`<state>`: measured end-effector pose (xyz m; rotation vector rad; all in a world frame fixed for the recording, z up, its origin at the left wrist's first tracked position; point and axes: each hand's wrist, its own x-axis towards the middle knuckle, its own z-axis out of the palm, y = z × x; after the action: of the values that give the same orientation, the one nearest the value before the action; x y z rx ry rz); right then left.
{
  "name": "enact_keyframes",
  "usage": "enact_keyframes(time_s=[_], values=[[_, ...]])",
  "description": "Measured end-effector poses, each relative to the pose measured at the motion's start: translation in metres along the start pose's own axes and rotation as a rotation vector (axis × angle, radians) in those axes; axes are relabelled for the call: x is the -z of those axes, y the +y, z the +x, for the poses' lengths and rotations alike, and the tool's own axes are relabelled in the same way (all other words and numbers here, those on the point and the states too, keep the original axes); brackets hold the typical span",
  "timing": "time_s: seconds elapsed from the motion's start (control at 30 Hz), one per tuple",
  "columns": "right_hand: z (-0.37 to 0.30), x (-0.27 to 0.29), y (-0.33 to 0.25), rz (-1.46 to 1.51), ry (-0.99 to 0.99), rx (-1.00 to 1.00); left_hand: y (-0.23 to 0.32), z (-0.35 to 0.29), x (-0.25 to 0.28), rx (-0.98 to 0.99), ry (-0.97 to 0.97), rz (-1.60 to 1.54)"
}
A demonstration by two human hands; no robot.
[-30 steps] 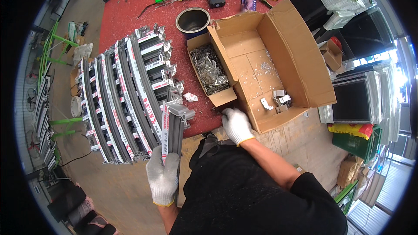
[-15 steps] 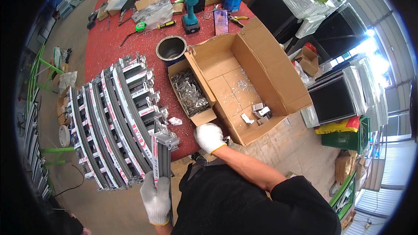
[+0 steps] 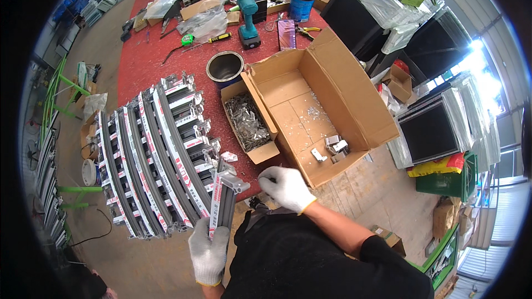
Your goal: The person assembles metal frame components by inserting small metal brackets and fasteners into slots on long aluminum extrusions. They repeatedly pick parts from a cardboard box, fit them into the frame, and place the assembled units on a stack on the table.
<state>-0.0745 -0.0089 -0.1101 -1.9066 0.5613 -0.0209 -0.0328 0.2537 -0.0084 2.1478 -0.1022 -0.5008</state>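
Note:
My left hand (image 3: 209, 252), in a white knitted glove, is closed round the lower part of a grey metal profile (image 3: 225, 209) with a white and red printed strip. A silvery end fitting (image 3: 235, 182) sits at the profile's far end, by the table edge. Right of that end is my gloved right hand (image 3: 288, 189), thumb and fingers curled together; whether anything small is in them is hidden. Left of the held profile lies a stack of similar grey profiles (image 3: 166, 160), crossed in layers. A small carton (image 3: 265, 153) filled with small metal pieces stands just beyond my right hand.
A large open carton (image 3: 285, 86) with a few white and grey fittings (image 3: 336, 145) stands at the right. Farther back on the red table (image 3: 166, 80) are a metal pot (image 3: 225, 67), teal cordless drill (image 3: 249, 22), phone (image 3: 286, 34), tape measure (image 3: 187, 40) and blue can (image 3: 301, 5).
My left hand has brought the profile rightward, away from the stack, and its far end now leans right. My right hand has shifted right, with its fingers curled more visibly.

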Motion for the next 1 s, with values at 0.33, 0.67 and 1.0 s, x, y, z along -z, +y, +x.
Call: enact_keyframes(time_s=[0.33,0.67,1.0], values=[[-0.014,0.096,-0.098,0.434,0.109,-0.084,0.023,0.000,-0.014,0.016,-0.144,0.061],[-0.009,0.092,-0.104,0.338,0.127,0.070,0.029,-0.004,-0.024,-0.049,-0.139,0.070],[-0.008,0.087,-0.105,0.336,0.107,0.016,0.025,-0.003,-0.026,-0.016,-0.134,0.125]])
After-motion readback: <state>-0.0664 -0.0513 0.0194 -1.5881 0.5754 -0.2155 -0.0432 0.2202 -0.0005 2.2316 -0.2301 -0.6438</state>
